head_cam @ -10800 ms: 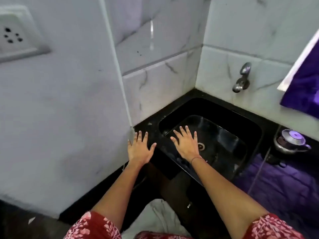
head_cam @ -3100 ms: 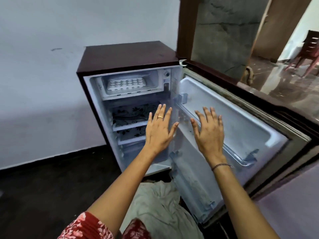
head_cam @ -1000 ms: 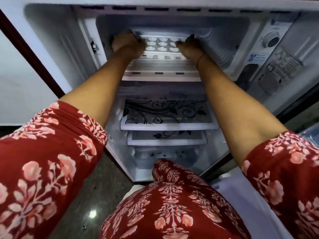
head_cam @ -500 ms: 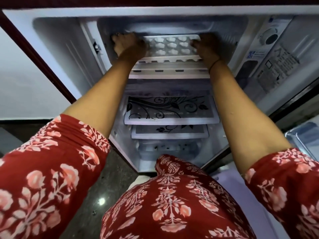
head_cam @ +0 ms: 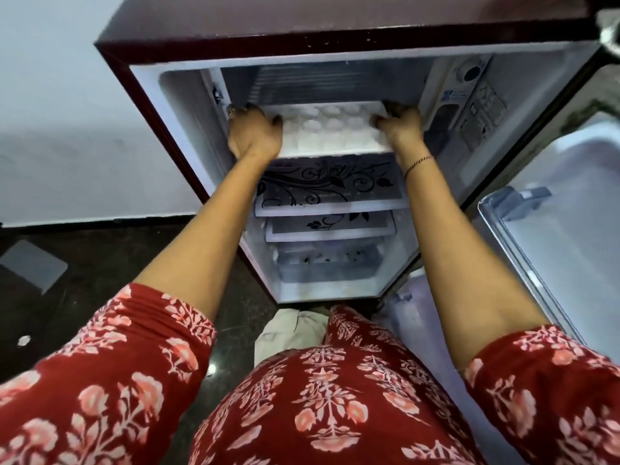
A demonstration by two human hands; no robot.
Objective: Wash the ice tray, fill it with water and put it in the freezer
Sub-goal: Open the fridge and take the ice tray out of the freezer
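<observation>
A white ice tray [head_cam: 330,129] with round cells sits at the mouth of the freezer compartment [head_cam: 322,83], at the top of a small maroon fridge [head_cam: 302,25] whose door stands open. My left hand [head_cam: 255,132] grips the tray's left end. My right hand [head_cam: 397,124] grips its right end. The tray is level and juts forward past the freezer's front edge. I cannot tell what the cells hold.
Under the freezer are two glass shelves [head_cam: 328,189] with a black floral print and a clear drawer [head_cam: 327,263]. The open door [head_cam: 557,236] with its racks stands at the right. A dark floor [head_cam: 84,263] and a white wall [head_cam: 60,129] lie to the left.
Both hands have drawn the ice tray forward, from deep in the freezer compartment to its front edge. My view has pulled back and up, so the fridge's top shows.
</observation>
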